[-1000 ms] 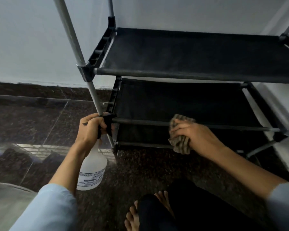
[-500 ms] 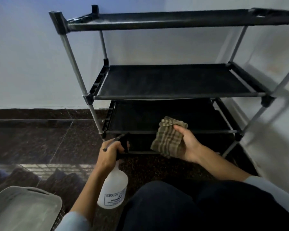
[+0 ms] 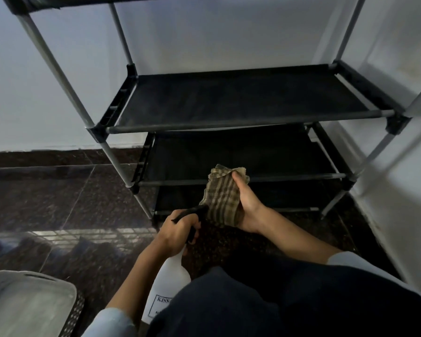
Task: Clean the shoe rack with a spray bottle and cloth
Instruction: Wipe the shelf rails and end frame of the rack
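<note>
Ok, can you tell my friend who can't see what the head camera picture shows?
A left hand aims a spray bottle at a checked cloth held by the right hand, before a black shoe rack.

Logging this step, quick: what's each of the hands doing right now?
Left hand: closed, gripping the spray bottle at its trigger head.
Right hand: closed, holding the checked cloth.

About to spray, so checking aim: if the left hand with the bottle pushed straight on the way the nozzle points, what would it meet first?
Most likely the checked cloth held up in the right hand: the spray bottle nozzle in the left hand points at its lower edge, nearly touching. Depth is unclear; the shoe rack lies behind.
</note>
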{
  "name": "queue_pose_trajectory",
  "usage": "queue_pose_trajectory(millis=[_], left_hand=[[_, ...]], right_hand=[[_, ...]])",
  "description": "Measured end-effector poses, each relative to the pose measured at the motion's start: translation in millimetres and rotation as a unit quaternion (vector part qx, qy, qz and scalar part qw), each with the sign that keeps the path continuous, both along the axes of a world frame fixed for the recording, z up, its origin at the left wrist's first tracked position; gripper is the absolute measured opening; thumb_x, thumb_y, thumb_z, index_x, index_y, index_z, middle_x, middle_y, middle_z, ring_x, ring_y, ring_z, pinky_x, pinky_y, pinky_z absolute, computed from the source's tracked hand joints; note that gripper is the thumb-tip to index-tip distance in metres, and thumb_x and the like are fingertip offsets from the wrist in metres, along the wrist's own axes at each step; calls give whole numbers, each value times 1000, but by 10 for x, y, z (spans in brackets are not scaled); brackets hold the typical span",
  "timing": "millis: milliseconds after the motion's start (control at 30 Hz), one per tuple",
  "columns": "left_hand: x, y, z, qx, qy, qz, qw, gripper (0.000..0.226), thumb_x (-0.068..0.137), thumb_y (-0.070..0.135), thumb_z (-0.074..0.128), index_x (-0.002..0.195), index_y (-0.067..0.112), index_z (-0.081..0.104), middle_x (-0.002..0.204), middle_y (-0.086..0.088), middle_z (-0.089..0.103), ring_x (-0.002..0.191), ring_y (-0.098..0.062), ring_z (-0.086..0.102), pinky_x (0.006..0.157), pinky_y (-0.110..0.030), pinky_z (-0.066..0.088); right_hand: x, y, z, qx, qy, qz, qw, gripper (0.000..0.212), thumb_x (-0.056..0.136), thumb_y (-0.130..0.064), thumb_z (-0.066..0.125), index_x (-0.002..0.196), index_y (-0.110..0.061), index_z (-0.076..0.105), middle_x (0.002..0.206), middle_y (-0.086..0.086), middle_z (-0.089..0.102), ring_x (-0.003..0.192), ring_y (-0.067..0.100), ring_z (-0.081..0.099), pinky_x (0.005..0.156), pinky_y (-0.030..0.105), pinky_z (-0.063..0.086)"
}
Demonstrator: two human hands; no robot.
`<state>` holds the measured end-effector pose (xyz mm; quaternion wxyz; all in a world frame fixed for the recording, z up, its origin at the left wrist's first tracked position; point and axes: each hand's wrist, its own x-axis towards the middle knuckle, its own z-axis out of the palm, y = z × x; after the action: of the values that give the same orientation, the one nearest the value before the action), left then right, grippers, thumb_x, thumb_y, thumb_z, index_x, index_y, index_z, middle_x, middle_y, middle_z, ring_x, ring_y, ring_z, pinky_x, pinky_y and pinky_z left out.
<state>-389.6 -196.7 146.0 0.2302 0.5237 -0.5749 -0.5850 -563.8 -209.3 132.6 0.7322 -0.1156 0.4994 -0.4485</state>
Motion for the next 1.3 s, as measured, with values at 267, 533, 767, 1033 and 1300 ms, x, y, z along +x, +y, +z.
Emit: queue_pose_trajectory(millis=[267,533,767,1033,1300], left_hand=[[-6,-9,-66,-18,-32,21,999,34,84,0,47,51,9,48,40,7,47,39,-2,43,40,-12,33],[100,15,-149,1,-8,45,999,28,87,-2,45,61,8,47,55,-4,48,52,-13,47,40,-12,35],[394,-263,-194,-30,101,156,982,15,78,5,45,83,6,59,59,-6,67,60,-19,61,51,-24,47],[754,-915,-276,-74,62,205,974,63,62,15,42,123,28,52,103,-12,64,81,-32,63,50,-28,45],[718,-1081,-369,-4,49,179,983,51,81,5,35,126,23,52,75,-19,65,59,-20,63,45,-21,44]], right_hand=[[-6,48,-46,-4,-24,-19,1000,57,93,-59,35,104,-12,65,101,11,68,92,24,65,71,37,50],[34,-59,-44,-12,-23,-13,1000,55,91,-59,39,112,-14,63,110,10,67,101,24,63,78,37,49],[213,-334,-109,-337,329,-176,865,31,92,-21,57,121,-29,51,121,-6,57,110,2,55,97,17,44],[814,-805,-723,-572,700,207,375,19,77,-13,71,92,-24,73,130,4,59,125,32,50,107,44,37],[-208,-648,-617,-491,727,243,414,45,83,-32,63,126,-22,57,136,-2,53,126,10,44,101,-1,12]])
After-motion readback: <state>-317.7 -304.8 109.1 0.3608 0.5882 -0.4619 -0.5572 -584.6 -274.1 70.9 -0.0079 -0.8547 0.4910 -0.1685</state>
